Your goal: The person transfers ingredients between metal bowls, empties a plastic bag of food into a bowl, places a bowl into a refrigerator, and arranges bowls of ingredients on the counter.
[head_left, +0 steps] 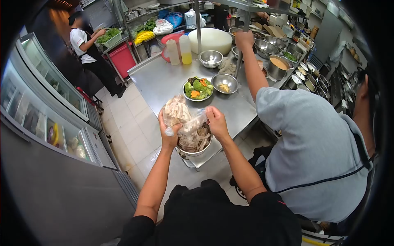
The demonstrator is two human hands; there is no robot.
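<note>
Head cam: L hand [169, 132] was wrapped round a clear plastic bag [194, 122] w/ sliced meat [175, 110] in it, R hand [217, 122] pinching the bag's other side. Bag was right over a metal bowl [194, 154] of more slices, near end of the table [158, 84]. Just beyond, I saw a veg bowl [198, 100] nxt to thin yellow strips [224, 87] in another bowl [230, 81]. Person in grey [316, 143] stood close, R side.

Tabletop [158, 82] left: open up to the bottles [186, 50]
Near end: meat bowl [196, 154]
Middle: vegetable bowl [198, 100], steel bowl [232, 84] obstruct
Far right: post [239, 63], co-worker's arm [253, 69]
</note>
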